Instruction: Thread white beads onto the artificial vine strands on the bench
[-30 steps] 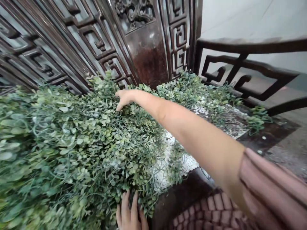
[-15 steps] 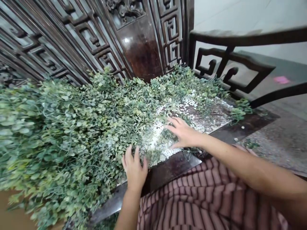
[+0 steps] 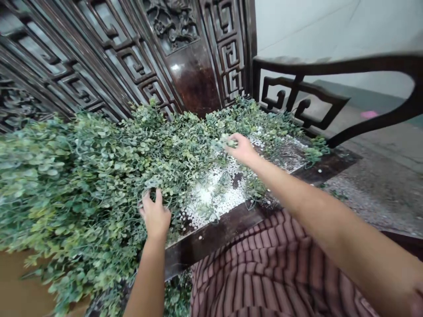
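A thick heap of green leafy vines [image 3: 82,176] lies over the seat of a dark carved wooden bench [image 3: 211,237]. My left hand [image 3: 154,215] is pushed into the near edge of the vines, fingers curled among the stems. My right hand [image 3: 240,148] reaches further back and pinches a small sprig of leaves [image 3: 228,141] at the heap's right side. Between the two hands, small white pebbles [image 3: 214,193] show on the seat under thin strands.
The bench's carved lattice back [image 3: 132,57] rises behind the vines. Its curved armrest [image 3: 330,70] stands at the right. A striped brown garment [image 3: 264,273] covers my lap at the bottom. Grey floor [image 3: 380,185] lies to the right of the bench.
My right hand moved from flat on the pebbles up and back, closing on a sprig. My left hand shifted left into the vines. A second ago the right hand reached the far back.
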A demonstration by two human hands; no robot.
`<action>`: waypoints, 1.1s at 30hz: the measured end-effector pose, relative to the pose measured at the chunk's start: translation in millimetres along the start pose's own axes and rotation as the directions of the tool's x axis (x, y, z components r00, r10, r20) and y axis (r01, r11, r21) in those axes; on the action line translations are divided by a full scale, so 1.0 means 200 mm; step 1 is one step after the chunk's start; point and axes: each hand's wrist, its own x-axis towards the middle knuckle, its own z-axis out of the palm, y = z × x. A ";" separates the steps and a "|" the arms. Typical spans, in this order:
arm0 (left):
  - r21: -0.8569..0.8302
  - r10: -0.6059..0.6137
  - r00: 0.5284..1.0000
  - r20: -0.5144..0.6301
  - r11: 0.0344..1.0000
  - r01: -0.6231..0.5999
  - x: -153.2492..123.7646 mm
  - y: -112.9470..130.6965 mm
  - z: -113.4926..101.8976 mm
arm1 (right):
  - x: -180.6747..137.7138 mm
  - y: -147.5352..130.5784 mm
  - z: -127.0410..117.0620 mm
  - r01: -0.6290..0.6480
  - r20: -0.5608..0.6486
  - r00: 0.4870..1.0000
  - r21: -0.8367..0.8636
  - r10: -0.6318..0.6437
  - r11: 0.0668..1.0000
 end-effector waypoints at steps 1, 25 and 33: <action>-0.001 0.001 1.000 0.014 1.000 -0.001 0.02 -0.02 -0.01 | 0.01 -0.07 0.03 -0.014 0.029 0.999 0.022 0.013 1.000; -0.244 -0.060 0.996 -0.061 0.969 0.044 0.22 -0.27 0.12 | -0.06 -0.05 -0.19 -0.002 0.277 0.956 -0.334 0.100 0.942; -0.304 -0.142 0.990 -0.014 0.944 0.131 0.23 -0.28 0.15 | 0.25 -0.66 -0.07 0.152 0.037 0.985 0.297 -0.171 0.943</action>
